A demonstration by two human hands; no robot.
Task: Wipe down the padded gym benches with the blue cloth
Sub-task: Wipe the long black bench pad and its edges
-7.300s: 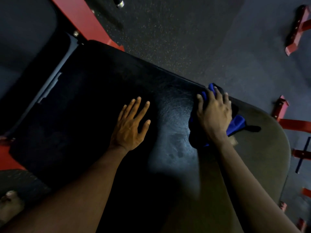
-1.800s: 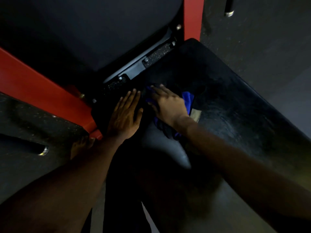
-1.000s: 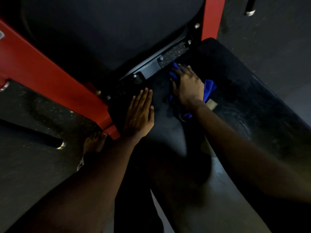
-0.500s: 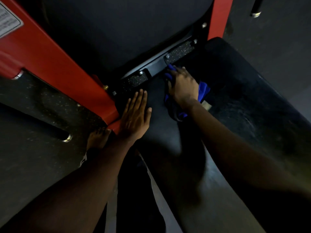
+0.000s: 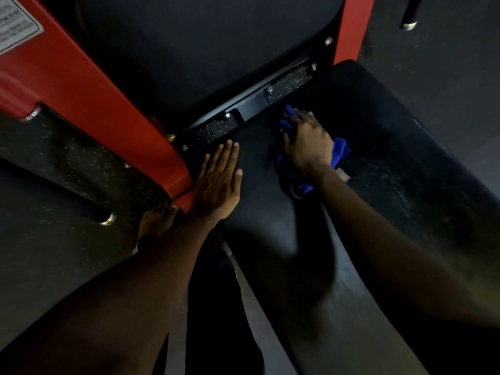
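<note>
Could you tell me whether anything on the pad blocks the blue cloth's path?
Only the left hand, flat on the bench pad left of the blue cloth under the right hand; otherwise nothing visible.

I'm in a gym: a black padded bench (image 5: 392, 158) sits against a red steel machine frame (image 5: 94, 109) bearing a printed label (image 5: 16, 25), with speckled rubber floor (image 5: 54, 253) underneath and a chrome-tipped bar (image 5: 408, 17) nearby.

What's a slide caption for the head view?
Right hand presses the blue cloth at the far edge of the black bench pad while the left hand rests flat beside the red frame.
</note>
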